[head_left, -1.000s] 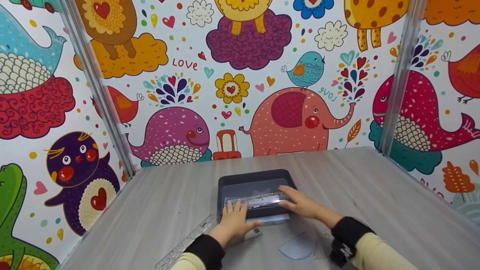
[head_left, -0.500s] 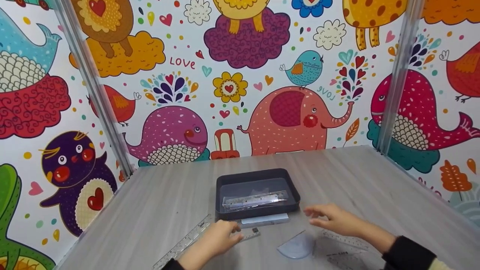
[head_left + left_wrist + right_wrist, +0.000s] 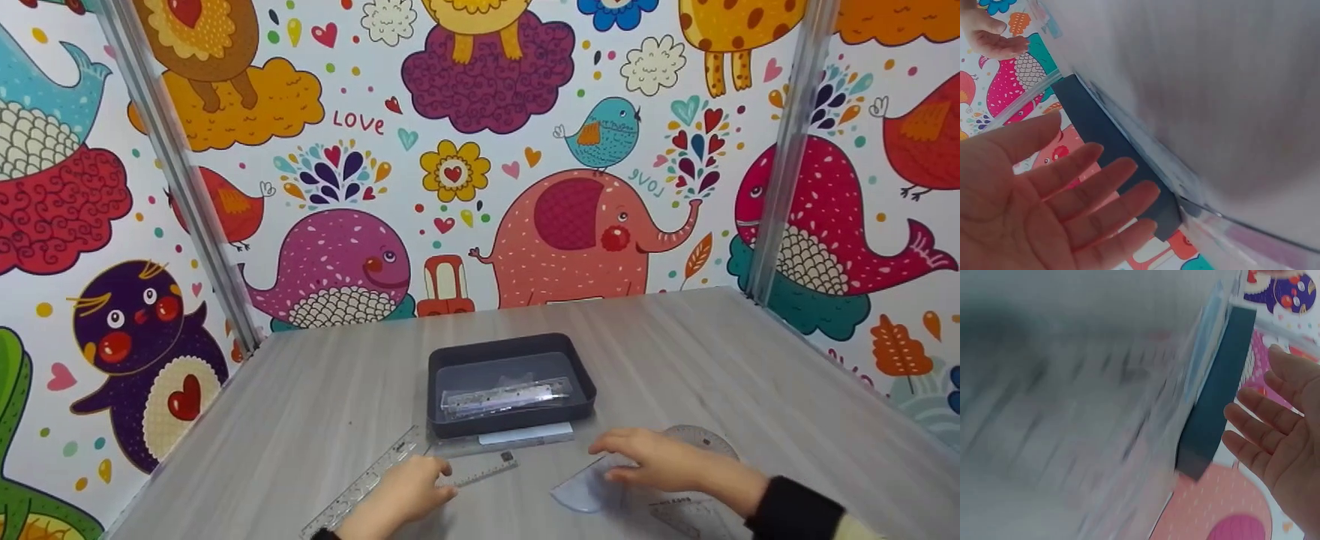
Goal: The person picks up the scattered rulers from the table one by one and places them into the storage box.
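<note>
A dark grey box (image 3: 517,423) stands mid-table with clear plastic rulers (image 3: 506,399) inside. My left hand (image 3: 409,484), fingers relaxed and empty, hovers over a long clear ruler (image 3: 349,491) lying slanted. Beside its fingertips lies a short ruler (image 3: 489,471). My right hand (image 3: 652,459) hangs over a bluish half-round protractor (image 3: 581,493), its fingers spread and holding nothing. Partly hidden by that forearm are a round-edged clear protractor (image 3: 705,435) and a clear printed piece (image 3: 694,519). Both wrist views show the left palm (image 3: 1067,208) and right palm (image 3: 1289,430) bare.
Along the box's front side lies a clear ruler with a pale strip (image 3: 526,434). The grey wood-grain table (image 3: 337,390) is bounded by walls (image 3: 510,195) printed with cartoon animals. Metal posts (image 3: 199,195) stand at the corners.
Both hands have let go of the rulers in the box and drawn back toward the near side. The right hand has since moved slightly down, over the bluish protractor.
</note>
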`<state>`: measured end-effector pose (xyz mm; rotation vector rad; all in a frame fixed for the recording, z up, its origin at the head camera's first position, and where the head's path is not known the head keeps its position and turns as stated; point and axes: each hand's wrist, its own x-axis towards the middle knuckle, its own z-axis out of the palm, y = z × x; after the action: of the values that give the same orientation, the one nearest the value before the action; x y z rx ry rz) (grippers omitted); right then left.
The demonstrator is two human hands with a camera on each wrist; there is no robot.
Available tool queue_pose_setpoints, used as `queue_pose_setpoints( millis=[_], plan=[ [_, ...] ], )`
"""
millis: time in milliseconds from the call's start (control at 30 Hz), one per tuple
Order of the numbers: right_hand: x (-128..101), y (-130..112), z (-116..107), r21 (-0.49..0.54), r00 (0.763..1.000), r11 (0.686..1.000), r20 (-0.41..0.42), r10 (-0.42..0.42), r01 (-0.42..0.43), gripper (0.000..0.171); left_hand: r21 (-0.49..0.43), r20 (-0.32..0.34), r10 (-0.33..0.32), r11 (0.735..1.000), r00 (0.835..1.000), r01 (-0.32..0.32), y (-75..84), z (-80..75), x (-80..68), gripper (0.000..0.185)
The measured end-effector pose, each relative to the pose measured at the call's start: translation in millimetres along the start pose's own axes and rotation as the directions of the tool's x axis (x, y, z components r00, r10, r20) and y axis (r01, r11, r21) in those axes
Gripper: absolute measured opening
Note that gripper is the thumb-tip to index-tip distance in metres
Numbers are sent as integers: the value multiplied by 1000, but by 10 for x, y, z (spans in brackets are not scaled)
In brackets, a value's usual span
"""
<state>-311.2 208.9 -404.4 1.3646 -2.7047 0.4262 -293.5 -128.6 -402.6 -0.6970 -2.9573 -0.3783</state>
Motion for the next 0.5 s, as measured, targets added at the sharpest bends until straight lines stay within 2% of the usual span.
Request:
queue_pose_setpoints(
  millis=[100, 167, 300, 500],
  plan=[
    [204, -72, 70, -58, 999, 997, 34, -40, 42, 38, -14, 13, -62, 998, 998, 63, -67, 1, 36, 26],
    [366, -115, 105, -82, 996, 996, 80, -34, 40, 41, -13, 19, -101, 995, 995, 101, -108, 2, 65, 26],
    [720, -165, 194, -143, 993, 987, 98, -66, 80, 41, -16, 25, -179, 984, 984, 179, -171, 27, 131, 28],
    [1201, -354, 349, -235, 996, 969, 66, -63, 77, 34, 31, 49, -206, 978, 977, 204, -254, 73, 211, 45]
  ],
)
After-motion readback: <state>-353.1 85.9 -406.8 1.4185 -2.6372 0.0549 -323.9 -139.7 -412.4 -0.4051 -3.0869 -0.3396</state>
